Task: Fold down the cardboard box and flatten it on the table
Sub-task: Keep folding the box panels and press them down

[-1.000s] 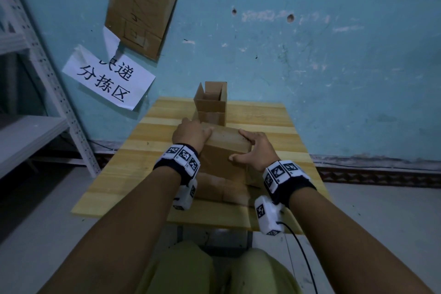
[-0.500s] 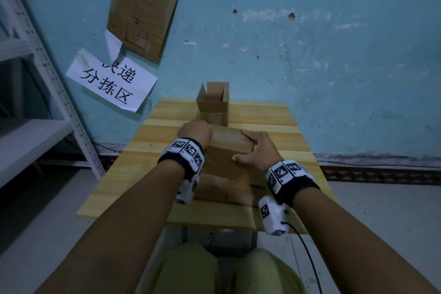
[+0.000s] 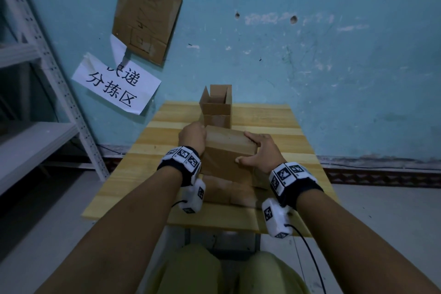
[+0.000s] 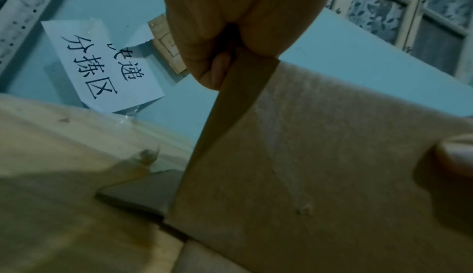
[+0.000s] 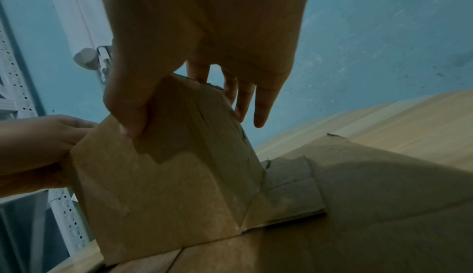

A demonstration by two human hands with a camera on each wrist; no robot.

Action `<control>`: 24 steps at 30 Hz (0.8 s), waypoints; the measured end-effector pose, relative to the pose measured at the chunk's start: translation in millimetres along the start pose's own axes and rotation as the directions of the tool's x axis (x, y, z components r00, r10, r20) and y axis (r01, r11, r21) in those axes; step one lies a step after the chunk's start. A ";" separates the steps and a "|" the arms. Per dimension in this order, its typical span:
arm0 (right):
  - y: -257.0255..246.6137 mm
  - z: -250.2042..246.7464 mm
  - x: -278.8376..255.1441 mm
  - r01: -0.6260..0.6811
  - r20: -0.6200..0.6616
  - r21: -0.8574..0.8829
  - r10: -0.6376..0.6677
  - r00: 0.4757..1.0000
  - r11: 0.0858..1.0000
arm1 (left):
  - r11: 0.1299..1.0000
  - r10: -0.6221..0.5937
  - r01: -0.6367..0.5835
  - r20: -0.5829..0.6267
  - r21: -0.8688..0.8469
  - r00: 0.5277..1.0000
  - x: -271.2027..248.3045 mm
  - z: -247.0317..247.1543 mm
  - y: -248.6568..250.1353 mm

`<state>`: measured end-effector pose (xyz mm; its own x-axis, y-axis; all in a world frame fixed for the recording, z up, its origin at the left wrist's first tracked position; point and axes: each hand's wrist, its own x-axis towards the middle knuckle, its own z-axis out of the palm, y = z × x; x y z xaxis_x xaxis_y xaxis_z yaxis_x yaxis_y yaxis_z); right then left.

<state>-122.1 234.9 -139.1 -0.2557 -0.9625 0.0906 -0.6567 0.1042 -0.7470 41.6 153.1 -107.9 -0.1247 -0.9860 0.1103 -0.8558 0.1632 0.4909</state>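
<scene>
Cardboard box (image 3: 229, 155) sits mid-table, w/ its bottom flaps splayed flat on the wood toward 6 o'clock; its upper panel stands tilted, top edge running between both hands. Table (image 3: 274, 122) is a narrow wooden slab butted against the blue wall at 12; bare wood shows at 3 and 9 o'clock of the box, near edge at 6 just past the flaps. A second box (image 3: 216, 107), open-topped and upright, stands right behind at 12, nearly touching the held one, so room is tight that way. Metal shelving (image 3: 47, 93) is off at 9–10 o'clock, well apart from the table. Paper sign (image 3: 117, 83) and a cardboard sheet (image 3: 146, 14) hang on the wall at 10–11. Left hand (image 3: 192, 137) is curled over the box's top left corner; in the wrist view its fingers (image 4: 217, 71) wrap the panel edge, clamped on it. Right hand (image 3: 261, 150) grips the top right corner: thumb on the near face, fingers (image 5: 263, 103) mostly straight down the far side, pinching the panel between.
</scene>
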 end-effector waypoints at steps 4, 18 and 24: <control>0.0 -0.4 0.2 0.006 0.004 -0.003 -0.006 1.000 1.000 | 0.978 0.009 -0.025 -0.079 -0.205 0.997 -0.5 4.6 -4.5; 5.0 7.6 8.8 0.013 -0.029 0.010 -0.012 1.000 1.000 | 0.967 0.226 -0.217 -0.054 0.137 0.973 -7.3 7.6 10.3; 8.4 10.5 14.3 0.012 -0.023 0.014 -0.012 1.000 1.000 | 0.972 0.204 -0.217 -0.139 -0.086 0.969 -10.7 6.4 8.4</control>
<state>-123.8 219.4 -151.0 -0.2645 -0.9575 0.1148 -0.6497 0.0889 -0.7550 32.5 164.9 -110.4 -0.2257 -0.9176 0.3272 -0.7619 0.3756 0.5277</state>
